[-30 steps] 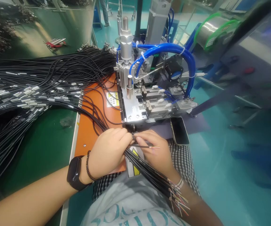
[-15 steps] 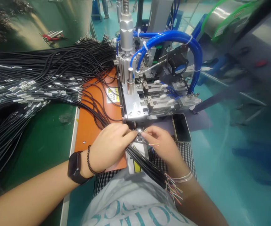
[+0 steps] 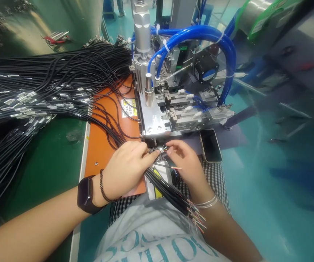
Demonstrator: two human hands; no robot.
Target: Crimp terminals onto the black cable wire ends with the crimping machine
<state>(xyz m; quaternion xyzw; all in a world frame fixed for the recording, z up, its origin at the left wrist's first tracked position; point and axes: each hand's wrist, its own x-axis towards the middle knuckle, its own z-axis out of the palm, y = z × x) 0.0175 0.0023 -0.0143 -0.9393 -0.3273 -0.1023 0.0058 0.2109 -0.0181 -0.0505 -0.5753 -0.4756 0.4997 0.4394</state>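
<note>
My left hand (image 3: 126, 168) is closed, pinching a thin black cable (image 3: 153, 154) at the front slot of a small metal machine (image 3: 157, 123). My right hand (image 3: 185, 160) is closed too, pinching the cable's stripped coloured wire ends (image 3: 164, 149) right in front of that slot. A second cable with bare coloured tips (image 3: 175, 167) sticks out under my right fingers. A bundle of black cables (image 3: 168, 191) runs beneath both hands toward my lap, its coloured wire ends (image 3: 196, 218) fanning out by my right wrist.
A big heap of black cables with silver ferrules (image 3: 36, 94) covers the green bench on the left. An orange plate (image 3: 102, 145) lies under my left hand. A dark phone (image 3: 210, 145) rests right of the machine. Blue air hoses (image 3: 200, 36) arch above it.
Both hands have moved up from the bundle to the machine's front slot, bringing one cable's stripped end to it. The view has shifted slightly closer to the machine.
</note>
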